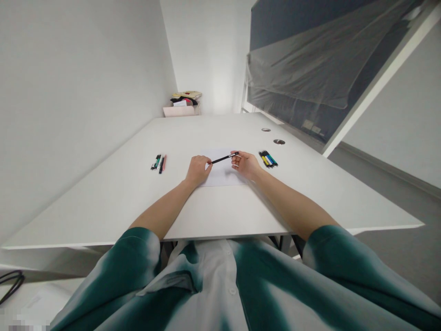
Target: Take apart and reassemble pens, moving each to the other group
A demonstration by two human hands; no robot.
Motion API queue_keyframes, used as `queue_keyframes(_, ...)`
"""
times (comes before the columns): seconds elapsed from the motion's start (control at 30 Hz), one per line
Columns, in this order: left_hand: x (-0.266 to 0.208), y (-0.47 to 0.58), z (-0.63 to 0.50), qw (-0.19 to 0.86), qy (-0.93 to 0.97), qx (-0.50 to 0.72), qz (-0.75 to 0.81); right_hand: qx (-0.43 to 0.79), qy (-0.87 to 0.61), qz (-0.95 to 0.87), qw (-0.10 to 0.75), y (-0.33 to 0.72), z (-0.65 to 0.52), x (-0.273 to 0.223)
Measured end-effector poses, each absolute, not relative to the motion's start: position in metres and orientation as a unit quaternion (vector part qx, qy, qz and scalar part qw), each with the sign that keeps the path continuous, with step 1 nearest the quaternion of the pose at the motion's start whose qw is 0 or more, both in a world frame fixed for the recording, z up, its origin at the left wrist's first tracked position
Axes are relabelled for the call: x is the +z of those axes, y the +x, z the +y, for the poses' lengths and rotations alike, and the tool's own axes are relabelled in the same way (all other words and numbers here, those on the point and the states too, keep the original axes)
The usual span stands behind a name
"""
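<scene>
A slim black pen (222, 159) slants between my two hands, its right end higher. My left hand (199, 169) pinches its lower left end between thumb and fingers. At the upper right end, my right hand (245, 164) has the pen between thumb and forefinger, with the other fingers loosely curled. Beneath the pen a white sheet of paper (220, 179) lies flat on the table, partly covered by both hands.
Several pens (159, 163) lie left on the white table (206, 211); several coloured markers (268, 158) lie right. Two round metal table fittings (279, 142) sit farther back. A box (179, 111) with piled things stands behind. A plastic-draped dark panel (299, 69) rises right.
</scene>
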State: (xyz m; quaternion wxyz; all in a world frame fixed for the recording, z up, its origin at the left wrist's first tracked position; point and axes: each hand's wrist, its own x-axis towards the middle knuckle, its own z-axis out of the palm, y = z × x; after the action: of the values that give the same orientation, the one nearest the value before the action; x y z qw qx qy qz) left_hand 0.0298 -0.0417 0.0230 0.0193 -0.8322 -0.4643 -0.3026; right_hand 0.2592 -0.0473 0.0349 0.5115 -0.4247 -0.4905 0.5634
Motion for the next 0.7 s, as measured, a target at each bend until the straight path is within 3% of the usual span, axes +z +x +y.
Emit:
queue_keyframes(0.47,0.022,0.035,-0.041,0.007,-0.839,-0.286,-0.462,0.574,-0.413,-0.482,0.517,0.25,-0.045,0.03)
queue_keyframes(0.7,0.024,0.045,-0.048,0.02,-0.874,-0.267,-0.406,0.494,-0.402,-0.609,0.473,0.228,-0.052,0.014)
